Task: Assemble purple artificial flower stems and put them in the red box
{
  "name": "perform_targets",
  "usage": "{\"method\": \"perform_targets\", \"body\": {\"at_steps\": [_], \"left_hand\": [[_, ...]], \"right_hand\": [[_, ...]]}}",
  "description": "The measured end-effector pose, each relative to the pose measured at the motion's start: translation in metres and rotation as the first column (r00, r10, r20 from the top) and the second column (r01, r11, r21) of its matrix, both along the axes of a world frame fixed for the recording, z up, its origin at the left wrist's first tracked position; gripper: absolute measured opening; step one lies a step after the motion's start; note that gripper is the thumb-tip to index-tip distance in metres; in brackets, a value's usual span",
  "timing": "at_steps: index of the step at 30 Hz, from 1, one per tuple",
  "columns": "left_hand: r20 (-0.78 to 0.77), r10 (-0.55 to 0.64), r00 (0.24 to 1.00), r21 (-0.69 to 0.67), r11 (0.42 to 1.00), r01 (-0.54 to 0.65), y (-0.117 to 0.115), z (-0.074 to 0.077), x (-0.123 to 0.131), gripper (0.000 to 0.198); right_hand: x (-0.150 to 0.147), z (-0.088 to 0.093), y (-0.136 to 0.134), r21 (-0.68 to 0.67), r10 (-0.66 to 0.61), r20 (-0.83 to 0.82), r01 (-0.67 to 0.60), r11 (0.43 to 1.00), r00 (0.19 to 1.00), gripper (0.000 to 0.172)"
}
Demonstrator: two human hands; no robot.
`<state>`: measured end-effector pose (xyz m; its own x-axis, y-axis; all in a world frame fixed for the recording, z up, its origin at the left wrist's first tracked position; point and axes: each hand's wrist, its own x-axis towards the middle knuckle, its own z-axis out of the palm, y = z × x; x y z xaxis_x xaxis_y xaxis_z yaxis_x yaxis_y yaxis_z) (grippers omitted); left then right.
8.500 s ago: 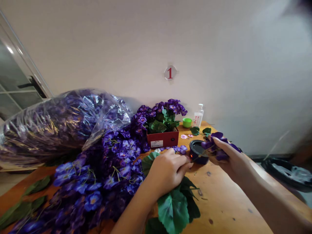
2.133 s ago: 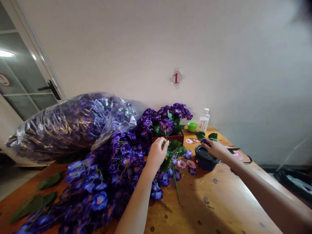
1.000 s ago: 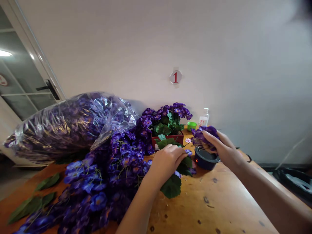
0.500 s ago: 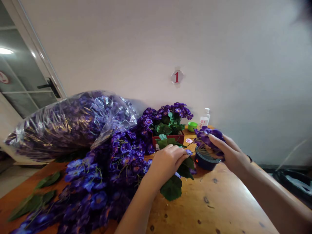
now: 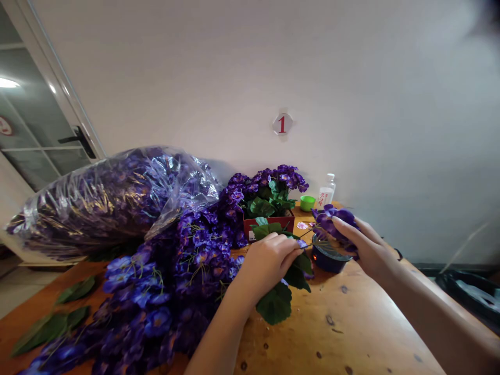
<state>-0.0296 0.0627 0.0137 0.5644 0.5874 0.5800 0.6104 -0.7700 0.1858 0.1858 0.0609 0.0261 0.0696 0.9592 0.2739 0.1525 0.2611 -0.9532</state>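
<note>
The right hand (image 5: pixel 369 246) and purple flowers (image 5: pixel 327 221) partly hide the pot (image 5: pixel 326 261).

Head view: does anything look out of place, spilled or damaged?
A pale pink blossom lies loose beside the red box, odd among so many purple flowers. No spill or damage stands out.

Flowers (image 5: pixel 327 215) cloth-like; leaves (image 5: pixel 276 303) matt; bag (image 5: pixel 117 192) crinkled, glossy clear plastic; tabletop (image 5: pixel 363 325) smooth, sheeny wood.

A big pale wall (image 5: pixel 187 67) is standing far back, and a round sign (image 5: pixel 282 125) with a red 1 is hanging on it. At the left, light (image 5: pixel 8 83) is shining on a glass door (image 5: pixel 37 117). A wooden table (image 5: pixel 363 328) is filling the near side.
</note>
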Motion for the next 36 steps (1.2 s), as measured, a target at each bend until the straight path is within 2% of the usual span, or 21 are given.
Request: {"method": "perform_targets", "body": {"at_steps": [8,15,20,24,27,29,32,36], "left_hand": [[-0.022,0.017,1.000,0.027,0.999,-0.017,0.001,-0.001,0.000,0.019],[-0.023,0.022,1.000,0.024,0.999,-0.021,0.001,0.001,-0.001,0.017],[-0.027,0.023,0.999,0.033,0.999,-0.022,0.001,0.000,-0.001,0.018],[-0.030,0.029,0.999,0.038,0.999,-0.028,0.000,0.000,0.000,0.018],[-0.041,0.039,0.998,0.043,0.998,-0.037,0.000,0.000,0.001,0.018],[-0.050,0.044,0.998,0.047,0.998,-0.041,0.000,0.001,0.001,0.018],[-0.059,0.058,0.997,0.039,0.998,-0.056,0.000,0.002,0.000,0.021],[-0.062,0.057,0.996,0.022,0.998,-0.055,0.001,0.001,-0.002,0.023]], "right_hand": [[-0.004,0.007,-0.005,-0.037,-0.019,-0.051,0.017,0.999,0.999,0.034],[-0.004,0.003,-0.003,-0.037,-0.002,-0.101,-0.002,0.999,0.995,0.032],[-0.002,0.003,-0.003,-0.058,-0.049,-0.070,0.045,0.997,0.996,0.035],[-0.001,-0.003,0.001,-0.018,0.013,-0.074,-0.014,1.000,0.997,0.034],[-0.002,-0.007,0.002,-0.011,0.010,-0.082,-0.010,1.000,0.997,0.033],[-0.002,-0.006,0.001,-0.008,-0.001,-0.043,0.000,1.000,0.999,0.033],[-0.001,0.001,-0.001,0.026,0.042,0.128,-0.045,0.999,0.991,0.033],[0.003,0.010,0.001,0.099,0.111,0.406,-0.164,0.982,0.907,0.035]]}}
